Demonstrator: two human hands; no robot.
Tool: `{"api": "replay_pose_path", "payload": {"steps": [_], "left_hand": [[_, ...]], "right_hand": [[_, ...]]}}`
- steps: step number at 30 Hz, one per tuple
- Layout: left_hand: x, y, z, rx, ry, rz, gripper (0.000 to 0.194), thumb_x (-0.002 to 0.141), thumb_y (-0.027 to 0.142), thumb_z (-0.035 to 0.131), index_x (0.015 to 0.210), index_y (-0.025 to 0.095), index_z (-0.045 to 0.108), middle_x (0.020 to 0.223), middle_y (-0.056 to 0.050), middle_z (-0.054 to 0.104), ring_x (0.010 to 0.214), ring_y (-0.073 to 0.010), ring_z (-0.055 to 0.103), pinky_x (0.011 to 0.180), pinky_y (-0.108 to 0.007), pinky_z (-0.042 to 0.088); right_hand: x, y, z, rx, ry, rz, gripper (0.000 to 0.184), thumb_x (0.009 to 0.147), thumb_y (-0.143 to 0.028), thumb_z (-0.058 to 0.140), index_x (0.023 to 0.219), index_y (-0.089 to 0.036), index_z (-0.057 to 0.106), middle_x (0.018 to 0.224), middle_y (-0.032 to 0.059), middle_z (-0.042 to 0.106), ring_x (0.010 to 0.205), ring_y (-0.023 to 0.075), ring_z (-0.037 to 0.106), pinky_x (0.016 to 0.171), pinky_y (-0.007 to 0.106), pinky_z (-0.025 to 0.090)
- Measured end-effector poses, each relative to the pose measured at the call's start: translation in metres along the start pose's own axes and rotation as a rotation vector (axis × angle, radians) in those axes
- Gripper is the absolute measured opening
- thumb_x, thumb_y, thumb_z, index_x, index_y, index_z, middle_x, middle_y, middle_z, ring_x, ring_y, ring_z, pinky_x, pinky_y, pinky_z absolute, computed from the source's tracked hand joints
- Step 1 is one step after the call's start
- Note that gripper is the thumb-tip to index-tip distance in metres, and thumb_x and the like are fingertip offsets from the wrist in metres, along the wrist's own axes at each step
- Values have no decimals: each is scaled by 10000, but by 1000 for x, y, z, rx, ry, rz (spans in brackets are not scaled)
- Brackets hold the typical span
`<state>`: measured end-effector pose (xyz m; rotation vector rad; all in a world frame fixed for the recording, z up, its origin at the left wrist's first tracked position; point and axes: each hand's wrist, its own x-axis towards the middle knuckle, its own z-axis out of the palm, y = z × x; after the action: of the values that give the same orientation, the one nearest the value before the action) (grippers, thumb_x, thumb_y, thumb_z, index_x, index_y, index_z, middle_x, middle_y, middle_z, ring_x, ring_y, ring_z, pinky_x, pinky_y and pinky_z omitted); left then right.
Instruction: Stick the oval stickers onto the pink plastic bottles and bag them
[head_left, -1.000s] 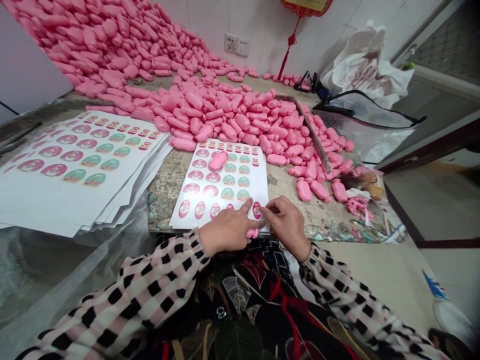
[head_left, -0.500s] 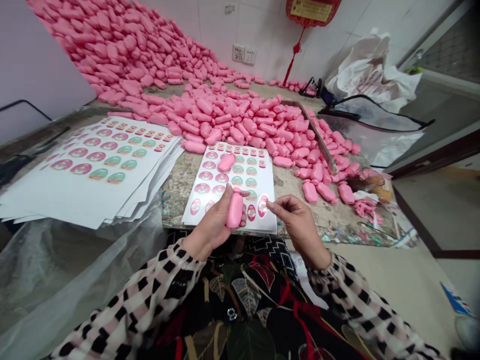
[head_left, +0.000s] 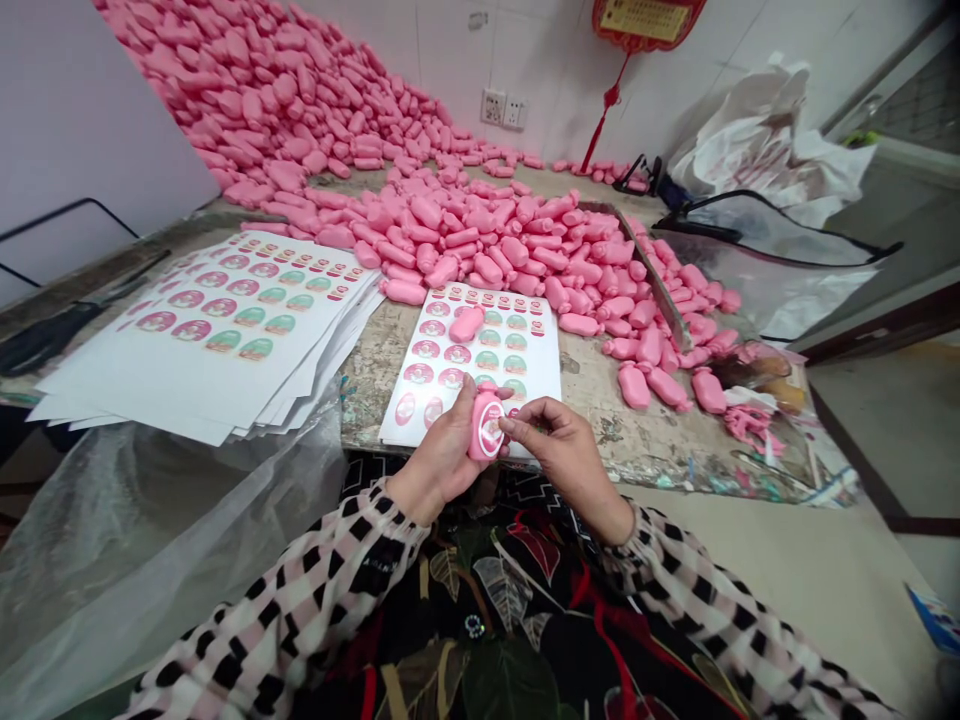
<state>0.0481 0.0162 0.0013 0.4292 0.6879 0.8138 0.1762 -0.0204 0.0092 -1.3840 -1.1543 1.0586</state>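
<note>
Along the left of the paint-stained workbench [head_left: 600,430], a stack of white sticker sheets [head_left: 225,335] printed with rows of oval labels lies beside clear plastic sheeting [head_left: 172,520] on the near side. Right of the stack, a partly used sticker sheet [head_left: 480,350] lies flat, with one pink bar [head_left: 467,324] resting on it. Above that sheet, the left hand [head_left: 439,450] grips a pink soap bar [head_left: 486,425] upright. The right hand [head_left: 562,455] pinches its fingertips [head_left: 510,424] against the edge of an oval label [head_left: 490,428] on the bar's face. Far across the bench and to the right, many more pink bars [head_left: 480,240] lie heaped. A white plastic bag [head_left: 772,150] sits at far right.
</note>
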Motion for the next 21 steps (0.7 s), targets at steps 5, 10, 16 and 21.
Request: {"api": "replay_pose_path", "payload": {"steps": [5, 10, 16, 21], "left_hand": [[0, 0, 1, 13, -9, 3, 566, 747, 645, 465, 964, 146, 621, 694, -20, 534, 553, -108, 533, 462, -230, 472], [-1, -1, 2, 16, -18, 13, 567, 752, 643, 459, 978, 147, 613, 693, -24, 544, 553, -114, 544, 463, -230, 468], [0, -2, 2, 27, -16, 32, 575, 744, 648, 466, 980, 144, 612, 703, -27, 552, 555, -116, 550, 463, -231, 468], [1, -3, 0, 33, -21, 32, 591, 742, 654, 460, 1001, 145, 614, 721, -35, 551, 576, -122, 552, 477, -237, 472]], "right_hand": [[1, 3, -1, -13, 4, 4, 202, 668, -356, 707, 690, -181, 609, 690, -3, 617, 620, 120, 529, 593, 255, 426], [1, 5, 0, 6, -21, 6, 232, 679, -397, 696, 699, -185, 602, 664, -4, 618, 605, 131, 557, 609, 274, 454], [1, 2, 2, 100, -64, 33, 246, 678, -410, 697, 696, -194, 580, 607, -21, 603, 551, 136, 575, 594, 289, 475], [1, 2, 2, 135, -70, 39, 226, 683, -382, 700, 693, -194, 574, 608, -21, 603, 553, 141, 584, 590, 292, 478]]}}
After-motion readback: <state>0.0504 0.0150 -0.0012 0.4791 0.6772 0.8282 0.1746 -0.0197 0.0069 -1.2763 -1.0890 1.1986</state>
